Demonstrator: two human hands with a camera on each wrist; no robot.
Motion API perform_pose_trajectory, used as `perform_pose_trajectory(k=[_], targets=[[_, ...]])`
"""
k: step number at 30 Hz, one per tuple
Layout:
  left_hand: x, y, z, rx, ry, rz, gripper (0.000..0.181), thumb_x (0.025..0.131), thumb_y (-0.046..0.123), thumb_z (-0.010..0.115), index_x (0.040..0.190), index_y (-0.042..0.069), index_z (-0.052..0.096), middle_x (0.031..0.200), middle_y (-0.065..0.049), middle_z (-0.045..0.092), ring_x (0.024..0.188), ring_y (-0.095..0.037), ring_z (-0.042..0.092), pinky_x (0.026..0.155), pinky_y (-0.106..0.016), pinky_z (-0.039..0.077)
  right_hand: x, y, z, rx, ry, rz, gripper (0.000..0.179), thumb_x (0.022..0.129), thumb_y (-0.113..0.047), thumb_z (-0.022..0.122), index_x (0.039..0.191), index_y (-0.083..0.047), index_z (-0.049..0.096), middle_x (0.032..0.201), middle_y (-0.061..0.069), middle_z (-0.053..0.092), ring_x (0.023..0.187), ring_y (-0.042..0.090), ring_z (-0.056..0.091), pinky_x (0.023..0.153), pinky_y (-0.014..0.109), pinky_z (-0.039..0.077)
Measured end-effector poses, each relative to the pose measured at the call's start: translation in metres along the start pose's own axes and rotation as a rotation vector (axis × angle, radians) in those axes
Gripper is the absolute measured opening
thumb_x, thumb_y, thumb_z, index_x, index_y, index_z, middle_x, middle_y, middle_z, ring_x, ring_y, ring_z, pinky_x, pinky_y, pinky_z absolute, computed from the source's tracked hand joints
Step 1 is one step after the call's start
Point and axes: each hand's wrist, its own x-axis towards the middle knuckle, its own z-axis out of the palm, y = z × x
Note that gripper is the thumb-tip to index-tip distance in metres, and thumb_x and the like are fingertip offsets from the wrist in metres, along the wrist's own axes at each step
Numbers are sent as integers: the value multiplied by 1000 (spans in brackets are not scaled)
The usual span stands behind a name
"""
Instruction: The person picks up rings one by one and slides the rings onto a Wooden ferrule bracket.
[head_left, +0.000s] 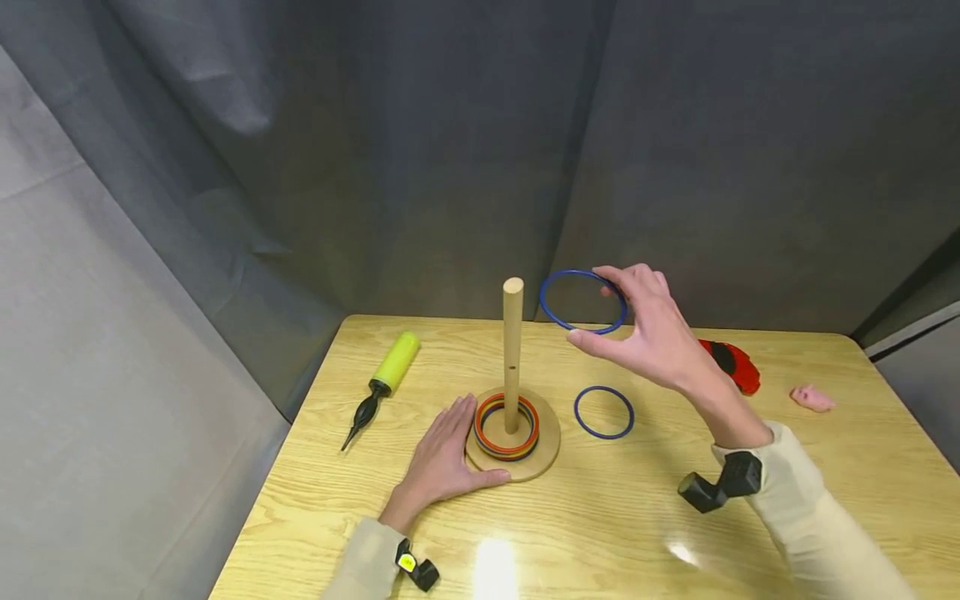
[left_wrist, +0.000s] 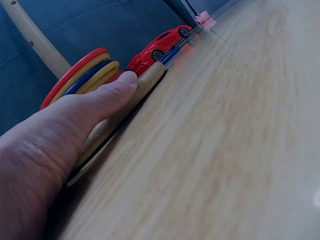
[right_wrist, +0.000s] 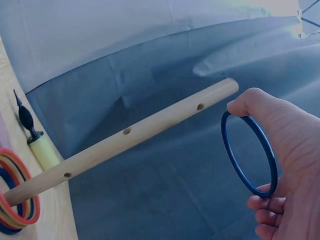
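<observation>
My right hand (head_left: pixel 651 333) holds a blue ring (head_left: pixel 546 310) by its edge, thumb on the near side and fingertips on the far side. The ring hangs in the air, right of the top of an upright wooden peg (head_left: pixel 512 350); in the right wrist view the ring (right_wrist: pixel 235 162) is apart from the peg (right_wrist: pixel 150 122). Around the peg's foot lies a stack of coloured rings (head_left: pixel 487 447) on a round wooden base (head_left: pixel 549 433). My left hand (head_left: pixel 442 467) rests against the base's left and front rim, fingers straight, thumb spread. In the left wrist view the thumb (left_wrist: pixel 112 95) touches the rim.
A second blue ring (head_left: pixel 577 417) lies on the table right of the base. A yellow-green hand pump (head_left: pixel 396 362) with a black nozzle lies to the left. Farther right are a red toy car (head_left: pixel 742 368) and a small pink pig (head_left: pixel 812 397). Grey curtain (head_left: pixel 420 167) hangs behind.
</observation>
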Motion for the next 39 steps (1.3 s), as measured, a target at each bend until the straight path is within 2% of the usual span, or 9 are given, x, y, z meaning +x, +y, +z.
perform_pose_trajectory(k=[10,21,27,33,39], targets=[[2,0,0,-9,10,8,137,72,97,56,168,7,16,174,-8,20,161,-22,16,131,-40,17,6,-16,-14,52,28,-24,72,82,-35,87,144,-15,58,110,5,53,108,22,38,85,41,35],[4,-1,1,-4,9,8,138,71,98,55,168,8,16,174,-8,20,161,-21,15,131,-40,17,14,-32,-17,120,88,-113,72,80,-28,88,144,-11,59,111,4,58,107,19,40,87,43,36],[4,0,-2,-25,3,-1,138,71,97,58,168,8,16,174,-8,21,161,-22,15,131,-40,17,18,-44,-11,153,82,-152,72,78,-25,88,142,-10,60,109,2,56,106,18,39,87,42,36],[4,-1,-2,-33,5,-9,138,71,97,59,168,9,16,174,-6,21,161,-21,14,131,-41,17,22,-55,1,117,38,-194,77,76,-32,91,142,-11,59,108,2,53,109,21,40,89,40,39],[2,-1,-1,-35,3,-12,137,71,97,58,169,10,15,175,-5,19,162,-20,13,132,-40,16,22,-55,17,102,-7,-180,80,74,-39,92,142,-12,59,109,1,53,114,23,40,90,42,42]])
